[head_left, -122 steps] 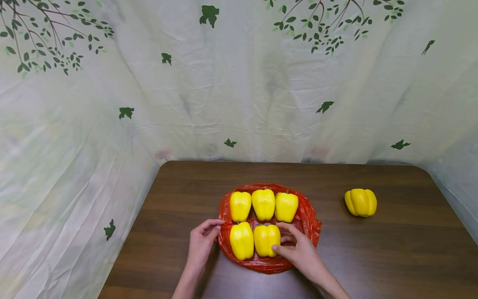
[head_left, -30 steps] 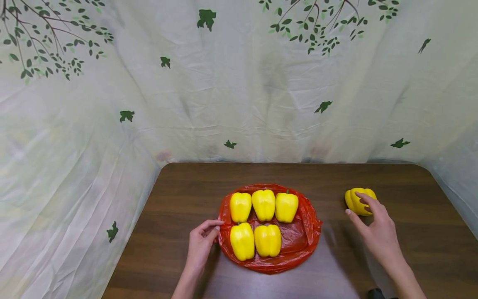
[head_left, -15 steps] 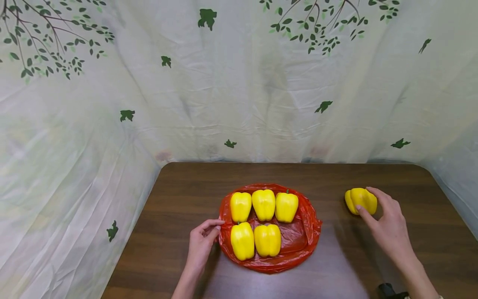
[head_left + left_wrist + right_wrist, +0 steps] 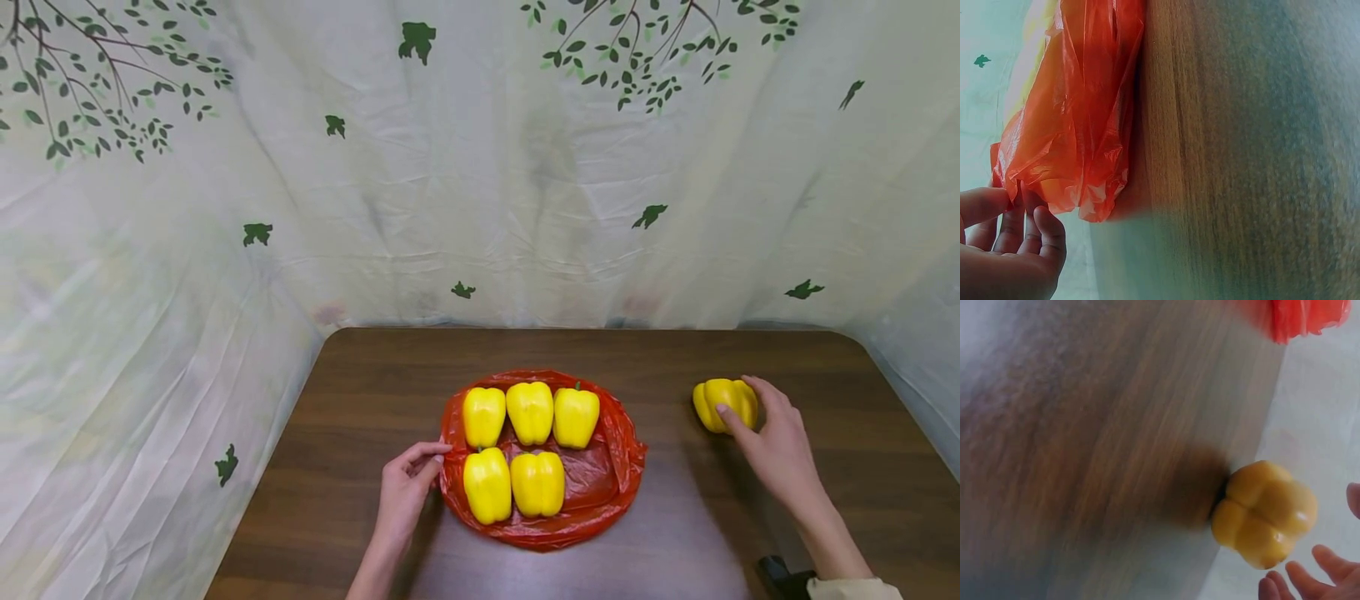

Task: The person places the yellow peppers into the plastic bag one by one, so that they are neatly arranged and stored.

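Note:
My left hand (image 4: pixel 405 487) pinches the left edge of a red plastic bag (image 4: pixel 592 508) between thumb and fingers; the left wrist view shows the gathered film (image 4: pixel 1079 112) at the fingertips. Inside the bag's rolled rim stand several yellow bell peppers: three in the back row, including the middle one (image 4: pixel 529 412), and two in front (image 4: pixel 487 486). Farther right, a lone yellow bell pepper (image 4: pixel 722 405) lies on its side on the table. My right hand (image 4: pixel 780 442) is around its right side, fingers spread; in the right wrist view, the fingers (image 4: pixel 1329 565) look apart from the pepper (image 4: pixel 1266 515).
A dark brown wooden table (image 4: pixel 375 367) bears everything. The bag's front right part shows bare red film. Behind the table hangs a pale curtain (image 4: pixel 480 183) with leaf prints. A black device (image 4: pixel 783 575) is at the right wrist, beside a light sleeve (image 4: pixel 855 590).
My right hand has let go of the front right bell pepper in the bag and moved right to the lone one, then slightly farther right. The left hand stays at the bag's edge.

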The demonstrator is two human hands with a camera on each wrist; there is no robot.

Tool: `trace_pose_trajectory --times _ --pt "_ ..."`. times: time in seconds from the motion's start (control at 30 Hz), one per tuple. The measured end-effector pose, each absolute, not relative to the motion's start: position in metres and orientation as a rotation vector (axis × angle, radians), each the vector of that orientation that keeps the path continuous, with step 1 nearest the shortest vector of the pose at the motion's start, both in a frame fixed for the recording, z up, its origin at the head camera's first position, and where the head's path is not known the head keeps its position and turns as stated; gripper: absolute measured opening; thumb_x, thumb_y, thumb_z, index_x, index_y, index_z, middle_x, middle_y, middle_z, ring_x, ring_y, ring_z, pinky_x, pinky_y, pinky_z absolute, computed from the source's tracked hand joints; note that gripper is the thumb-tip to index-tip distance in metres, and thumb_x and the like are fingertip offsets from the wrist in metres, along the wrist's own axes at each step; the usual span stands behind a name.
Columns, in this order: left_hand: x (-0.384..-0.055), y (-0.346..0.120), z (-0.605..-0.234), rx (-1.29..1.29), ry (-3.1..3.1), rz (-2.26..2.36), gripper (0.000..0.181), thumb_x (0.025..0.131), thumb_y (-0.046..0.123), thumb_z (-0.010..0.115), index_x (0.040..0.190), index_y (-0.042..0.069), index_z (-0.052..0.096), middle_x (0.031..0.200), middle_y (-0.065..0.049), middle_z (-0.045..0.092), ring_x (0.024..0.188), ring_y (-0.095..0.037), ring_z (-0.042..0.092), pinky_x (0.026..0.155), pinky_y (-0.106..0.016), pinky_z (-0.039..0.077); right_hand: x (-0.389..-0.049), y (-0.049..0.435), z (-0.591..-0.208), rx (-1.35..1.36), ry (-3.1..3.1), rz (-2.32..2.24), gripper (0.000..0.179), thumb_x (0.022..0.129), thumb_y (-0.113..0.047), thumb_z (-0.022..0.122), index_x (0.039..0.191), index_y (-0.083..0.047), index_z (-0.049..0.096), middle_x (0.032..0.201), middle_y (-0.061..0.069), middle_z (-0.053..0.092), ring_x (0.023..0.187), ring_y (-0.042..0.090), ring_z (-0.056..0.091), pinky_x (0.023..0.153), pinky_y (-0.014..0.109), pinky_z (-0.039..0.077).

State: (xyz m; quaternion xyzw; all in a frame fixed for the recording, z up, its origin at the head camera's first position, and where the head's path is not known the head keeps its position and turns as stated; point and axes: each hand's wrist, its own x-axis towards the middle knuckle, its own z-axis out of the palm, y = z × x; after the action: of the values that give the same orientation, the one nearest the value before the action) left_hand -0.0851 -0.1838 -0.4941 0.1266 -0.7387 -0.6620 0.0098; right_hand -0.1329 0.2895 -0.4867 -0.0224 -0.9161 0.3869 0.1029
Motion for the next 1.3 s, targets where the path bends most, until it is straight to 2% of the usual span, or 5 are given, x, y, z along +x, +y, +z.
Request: trace_pose_trajectory --times 0.3,0.53,1.3 --pt "-0.085 -0.184 -0.495 0.411 -2.303 -2.08 0.018 0.095 0.005 0.061 0.109 0.003 0.073 0.106 -0.012 0.065 0.076 -0.021 0.056 0.07 -0.029 0.052 -0.141 0.291 -0.494 -0.138 -2.758 1.244 0.078 0.1 -0.043 0.053 0.15 0.008 0.022 0.143 0.039 0.029 0.122 0.054 0.034 0.094 0.071 0.031" --pt "-0.085 -0.184 -0.495 0.401 -2.299 -2.08 0.017 0.095 0.005 0.062 0.108 0.003 0.073 0.104 -0.013 0.065 0.076 -0.023 0.056 0.069 -0.029 0.052 -0.142 0.292 -0.504 -0.202 -2.772 1.271 0.085 0.099 -0.043 0.055 0.151 0.009 0.014 0.143 0.04 0.028 0.115 0.051 0.039 0.09 0.065 0.036" --pt "-0.084 -0.185 -0.496 0.385 -2.27 -2.082 0.017 0.094 0.003 0.062 0.107 0.001 0.073 0.103 -0.013 0.065 0.073 -0.019 0.056 0.066 -0.027 0.051 -0.143 0.296 -0.502 -0.291 -2.823 1.181 0.094 0.089 -0.053 0.065 0.146 0.011 0.027 0.136 0.038 0.041 0.11 0.049 0.048 0.083 0.058 0.043"
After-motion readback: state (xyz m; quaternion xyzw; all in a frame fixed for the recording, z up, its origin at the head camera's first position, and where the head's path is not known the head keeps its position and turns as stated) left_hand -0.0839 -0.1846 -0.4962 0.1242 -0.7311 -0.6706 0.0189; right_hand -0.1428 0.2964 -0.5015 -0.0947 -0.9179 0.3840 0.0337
